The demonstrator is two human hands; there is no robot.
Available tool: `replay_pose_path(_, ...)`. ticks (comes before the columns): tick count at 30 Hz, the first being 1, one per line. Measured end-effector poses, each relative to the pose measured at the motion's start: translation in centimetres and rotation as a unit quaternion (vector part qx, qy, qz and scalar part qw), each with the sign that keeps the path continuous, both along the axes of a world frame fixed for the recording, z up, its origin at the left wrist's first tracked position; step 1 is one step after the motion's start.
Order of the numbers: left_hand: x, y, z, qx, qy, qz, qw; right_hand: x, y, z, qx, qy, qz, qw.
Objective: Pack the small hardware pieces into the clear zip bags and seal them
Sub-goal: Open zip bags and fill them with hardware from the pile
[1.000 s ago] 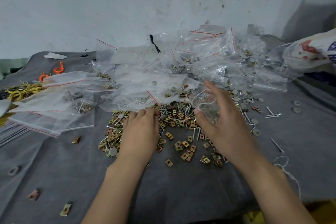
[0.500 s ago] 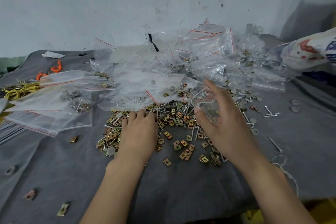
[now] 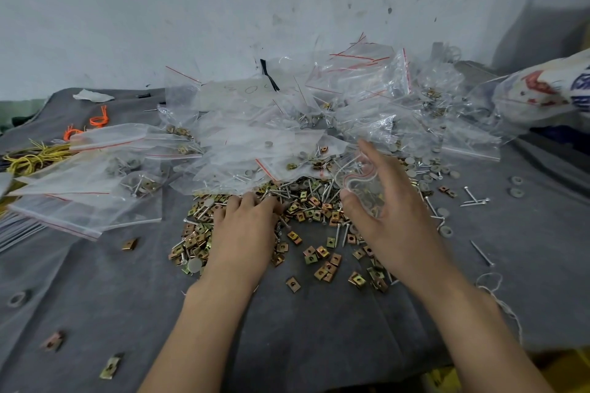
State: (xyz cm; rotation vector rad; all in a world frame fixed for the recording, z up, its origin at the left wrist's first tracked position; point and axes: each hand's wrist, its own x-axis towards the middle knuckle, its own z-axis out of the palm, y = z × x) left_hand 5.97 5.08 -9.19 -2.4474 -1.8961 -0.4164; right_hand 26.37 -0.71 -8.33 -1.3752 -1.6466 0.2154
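Zip bag [image 3: 364,190], one, pinched in right grip [image 3: 399,226]; left grip [image 3: 242,233] fingertips down in clip pile [image 3: 316,202], hold unclear.

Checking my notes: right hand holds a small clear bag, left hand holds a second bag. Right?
Not quite. The head view shows the right hand holding a small clear bag, but the left hand holds no bag; its fingers are in the pile of clips and nails.

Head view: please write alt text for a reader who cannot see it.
A person's right hand holds a small clear zip bag while the left hand rests on a pile of brass clips and nails on grey cloth.
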Motion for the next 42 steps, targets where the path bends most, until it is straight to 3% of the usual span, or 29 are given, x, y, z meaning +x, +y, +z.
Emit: replay_pose_path(42,-0.08,0.46,0.31,0.007,0.028,-0.04,0.999,0.08,0.04,-0.13,0.002,-0.004,-0.001,1.0)
